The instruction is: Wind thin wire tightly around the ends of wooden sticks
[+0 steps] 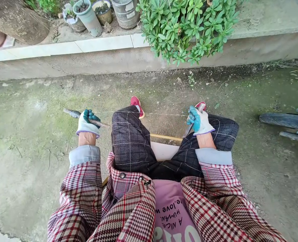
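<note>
My left hand [86, 125], in a white work glove with a teal coated palm, is closed round a short wooden stick [101, 124]. The outer end of that stick has a dark grey wrapping [72, 113]. In a matching glove, my right hand [199, 121] grips a second stick [188, 130], tilted, with its upper end showing above the fingers. A thin pale string [161, 114] runs nearly straight between the two hands, above my knees. How it is fixed at either end is hidden by the gloves.
I sit on a seat with a white surface [162, 150] and a yellowish front bar [166, 137]. Ahead is a low concrete ledge [88, 62] with several plant pots [89, 18] and a leafy bush [186, 30] overhanging it. A wheel [280, 121] stands at the right.
</note>
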{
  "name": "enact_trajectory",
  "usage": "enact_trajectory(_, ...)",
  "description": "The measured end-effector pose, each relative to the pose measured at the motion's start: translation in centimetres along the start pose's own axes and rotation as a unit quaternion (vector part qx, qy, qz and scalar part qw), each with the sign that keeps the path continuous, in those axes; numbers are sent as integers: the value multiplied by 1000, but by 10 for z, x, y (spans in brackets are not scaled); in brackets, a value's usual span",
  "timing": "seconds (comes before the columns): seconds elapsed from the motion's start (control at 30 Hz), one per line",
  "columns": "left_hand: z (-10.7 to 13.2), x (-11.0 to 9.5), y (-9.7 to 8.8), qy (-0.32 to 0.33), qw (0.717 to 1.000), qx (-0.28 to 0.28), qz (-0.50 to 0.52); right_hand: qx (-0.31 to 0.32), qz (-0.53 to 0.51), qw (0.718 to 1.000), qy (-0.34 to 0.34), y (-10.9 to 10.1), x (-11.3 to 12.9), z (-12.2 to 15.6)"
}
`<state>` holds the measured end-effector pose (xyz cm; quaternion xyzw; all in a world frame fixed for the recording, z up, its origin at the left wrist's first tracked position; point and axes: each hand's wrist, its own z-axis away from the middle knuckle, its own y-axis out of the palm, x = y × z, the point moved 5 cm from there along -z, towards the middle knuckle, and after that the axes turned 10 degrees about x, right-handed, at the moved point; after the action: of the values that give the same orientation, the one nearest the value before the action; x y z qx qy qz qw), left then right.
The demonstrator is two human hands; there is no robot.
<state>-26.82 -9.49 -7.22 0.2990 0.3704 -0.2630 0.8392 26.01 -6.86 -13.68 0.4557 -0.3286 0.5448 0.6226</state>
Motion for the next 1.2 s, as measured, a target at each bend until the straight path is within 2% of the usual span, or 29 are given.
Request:
enact_trajectory(0.2, 7, -7, 6, 35, 999, -12, -39, -78, -37, 996, -6, -10, -6, -1)
enact_trajectory(0.33, 13, -16, 20, 95, 990, -25, -100, -139, -45, 989, -8, -26, -12, -5)
enact_trajectory(0.47, 32, -23, 54, 142, 976, 15, -165, -189, -44, 981, -19, -36, -18, -11)
enact_trajectory(0.53, 50, -24, 79, 183, 947, 55, -257, -203, -36, 978, -36, -37, -19, -13)
enact_trajectory(0.67, 86, 0, 123, 190, 904, 175, -339, -223, -12, 972, -68, -37, -15, -10)
enact_trajectory(0.77, 104, 29, 139, 154, 882, 209, -394, -170, -2, 983, -67, -25, -11, -5)
enact_trajectory(0.9, 127, 64, 157, 169, 793, 301, -502, -42, 1, 998, -48, 19, -14, 6)
enact_trajectory(0.97, 138, 82, 165, 159, 761, 354, -520, 21, -1, 999, -41, 48, -18, 12)
enact_trajectory(1.03, 146, 101, 172, 112, 751, 397, -516, 114, 7, 993, -40, 78, -20, 18)
enact_trajectory(1.1, 150, 116, 176, 59, 757, 416, -500, 181, 24, 982, -51, 101, -21, 26)
enact_trajectory(1.2, 144, 125, 173, 14, 779, 391, -491, 257, -1, 966, -13, 118, -26, 37)
